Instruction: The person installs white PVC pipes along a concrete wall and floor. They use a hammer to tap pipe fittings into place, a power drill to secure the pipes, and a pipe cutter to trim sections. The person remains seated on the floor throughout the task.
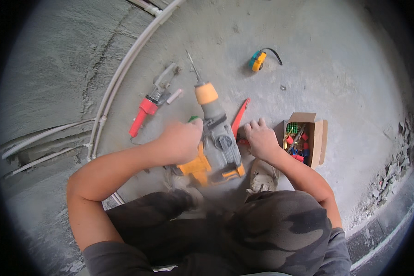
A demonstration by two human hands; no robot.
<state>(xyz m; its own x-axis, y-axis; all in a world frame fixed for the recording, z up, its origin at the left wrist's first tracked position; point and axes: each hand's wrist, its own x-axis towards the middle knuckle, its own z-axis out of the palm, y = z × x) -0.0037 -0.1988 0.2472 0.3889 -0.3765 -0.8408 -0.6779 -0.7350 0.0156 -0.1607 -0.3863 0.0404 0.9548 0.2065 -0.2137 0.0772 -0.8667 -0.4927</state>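
Note:
A grey and yellow rotary hammer drill (223, 141) is tilted before me, with its bit pointing away and slightly left. My left hand (181, 138) is closed on the drill's left side, and its yellow lower part is smeared by motion. Something small and green (194, 118) shows by the left thumb; its kind cannot be made out. To the drill's right, my right hand (263, 138) has its fingers curled at a red long-handled tool (240, 118), whose near end is partly hidden by the hand.
A red-handled tool with a metal head (147, 108) lies left of the drill beside a short white piece (174, 96). A tape measure (258, 60) sits farther off. At right stands an open cardboard box (316, 142) of small coloured parts. White pipes (119, 76) run along the left.

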